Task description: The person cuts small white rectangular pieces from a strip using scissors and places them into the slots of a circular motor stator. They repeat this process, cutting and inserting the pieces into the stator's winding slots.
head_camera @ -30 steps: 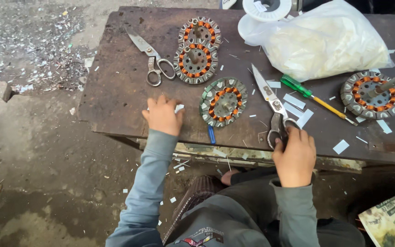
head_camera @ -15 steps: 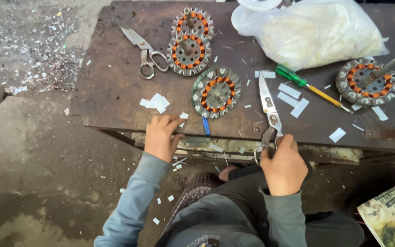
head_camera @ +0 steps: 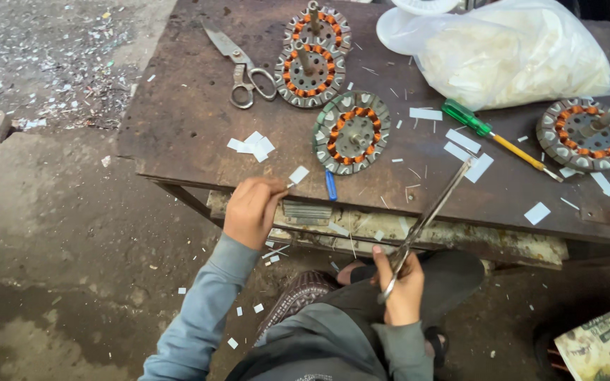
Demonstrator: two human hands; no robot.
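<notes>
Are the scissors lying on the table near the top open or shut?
Shut. The scissors lie flat on the table with blades together in one point and the handle loops side by side.

Three stators [head_camera: 351, 131] lie on the table [head_camera: 178, 134], scissors [head_camera: 238, 60] to their left.

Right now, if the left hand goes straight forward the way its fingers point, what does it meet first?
Probably the small white paper piece lying just beyond the left hand at the table edge. Farther along that line sits a round stator with orange windings. Depth is hard to judge.
</notes>
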